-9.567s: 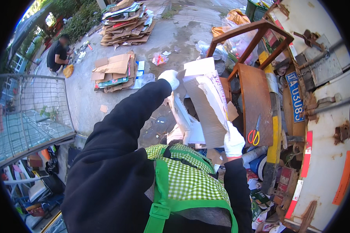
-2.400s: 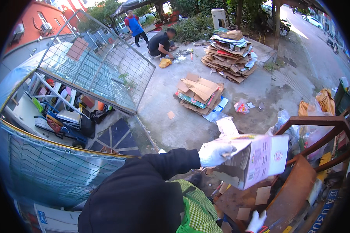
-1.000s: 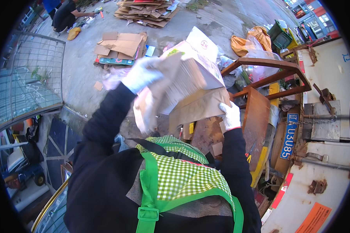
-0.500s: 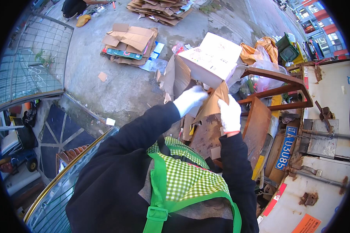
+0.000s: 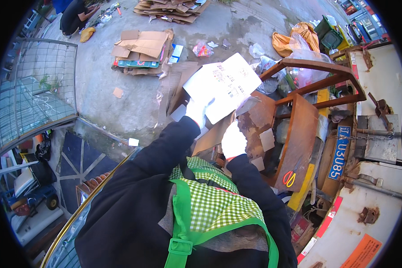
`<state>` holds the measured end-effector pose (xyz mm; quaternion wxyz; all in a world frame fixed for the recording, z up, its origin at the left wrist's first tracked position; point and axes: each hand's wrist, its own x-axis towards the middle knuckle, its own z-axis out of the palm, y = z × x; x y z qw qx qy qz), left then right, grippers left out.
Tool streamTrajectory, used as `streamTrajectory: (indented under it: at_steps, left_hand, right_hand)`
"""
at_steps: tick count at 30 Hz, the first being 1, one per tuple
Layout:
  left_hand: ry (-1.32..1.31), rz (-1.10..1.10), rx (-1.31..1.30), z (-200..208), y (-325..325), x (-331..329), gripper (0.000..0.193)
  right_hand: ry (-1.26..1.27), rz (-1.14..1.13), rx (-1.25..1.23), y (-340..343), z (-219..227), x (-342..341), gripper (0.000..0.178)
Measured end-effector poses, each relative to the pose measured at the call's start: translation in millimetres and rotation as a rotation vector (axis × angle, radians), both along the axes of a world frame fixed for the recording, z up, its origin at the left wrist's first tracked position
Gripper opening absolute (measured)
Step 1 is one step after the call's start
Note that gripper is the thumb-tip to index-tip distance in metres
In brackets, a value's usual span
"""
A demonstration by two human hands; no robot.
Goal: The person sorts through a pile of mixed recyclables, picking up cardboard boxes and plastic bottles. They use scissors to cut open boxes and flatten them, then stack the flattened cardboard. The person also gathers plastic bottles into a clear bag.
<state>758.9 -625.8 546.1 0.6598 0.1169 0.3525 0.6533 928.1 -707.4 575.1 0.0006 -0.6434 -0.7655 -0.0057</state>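
In front of me is a white printed cardboard box (image 5: 230, 82), tilted and partly unfolded, with brown flaps (image 5: 176, 87) spreading at its left. My left hand (image 5: 197, 110), in a white glove, grips the near left edge, thumb over the white face. Lower and to the right, my gloved right hand (image 5: 233, 140) is closed at the near edge, its fingers around a brown cardboard flap. Part of that flap is hidden behind the glove. Scissors (image 5: 290, 178) with yellow and red handles lie on a brown wooden board (image 5: 295, 143) to the right.
Flattened cardboard piles (image 5: 140, 47) lie on the concrete. A rusty metal frame (image 5: 319, 64) juts out at right beside plastic bags (image 5: 306, 73) and a white rusted vehicle panel (image 5: 379, 201). A wire mesh panel (image 5: 44, 89) stands left. A person (image 5: 74, 18) crouches far left.
The white box has turned and come lower and left, showing more of its printed face. My right hand moved left and down, my left hand slightly left. The scissors now show.
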Motion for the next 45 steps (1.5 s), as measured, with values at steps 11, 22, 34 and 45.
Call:
streamTrajectory:
  at_steps: [11,22,34,45]
  left_hand:
    - [0.798,-0.433,-0.024,73,-26,-99,0.03]
    - [1.294,-0.39,0.305,148,-56,-139,0.031]
    - [1.257,-0.316,0.293,172,-65,-179,0.029]
    - [1.358,0.309,0.041,91,-72,-278,0.045]
  right_hand:
    - [0.691,0.156,0.059,31,65,21,0.101]
    - [0.847,0.636,-0.135,124,123,-23,0.109]
    - [1.6,-0.384,-1.348,71,-4,13,0.062]
    - [1.475,0.144,-1.013,76,50,-68,0.043]
